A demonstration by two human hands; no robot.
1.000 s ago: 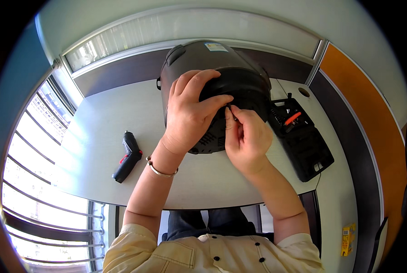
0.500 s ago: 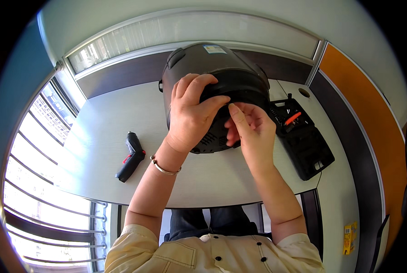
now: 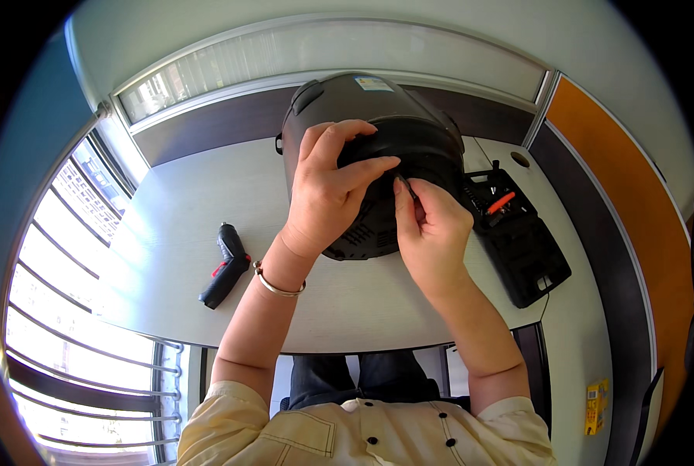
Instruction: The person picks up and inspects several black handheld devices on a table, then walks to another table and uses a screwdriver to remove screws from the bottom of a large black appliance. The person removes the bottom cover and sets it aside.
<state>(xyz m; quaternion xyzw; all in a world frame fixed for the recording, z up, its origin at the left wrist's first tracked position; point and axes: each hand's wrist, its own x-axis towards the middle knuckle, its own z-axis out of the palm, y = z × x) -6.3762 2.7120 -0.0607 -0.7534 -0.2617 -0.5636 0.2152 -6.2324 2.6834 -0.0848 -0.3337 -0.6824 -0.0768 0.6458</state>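
A large black rounded appliance [image 3: 362, 109], which looks like an electric cooker, lies on its side with its slotted base toward me. My left hand [image 3: 327, 182] rests against its left side and rim, fingers and thumb spread apart. My right hand [image 3: 436, 225] is closed in a pinch just below the left thumb, at the base. Between its thumb and index finger sits a small thin dark piece [image 3: 410, 189], too small to name. Part of the base is hidden behind both hands.
A black and red cordless screwdriver [image 3: 226, 266] lies on the white table [image 3: 168, 225] left of my forearm. At the right, an opened black tool case [image 3: 521, 256] holds bits and an orange-red tool [image 3: 500, 203]. A partition [image 3: 199, 136] stands behind, and barred windows are at the left.
My right hand has turned, its fingers curling into a tighter pinch with a dark piece now showing. The left thumb and fingers have shifted slightly; the appliance sits a little farther right in view.
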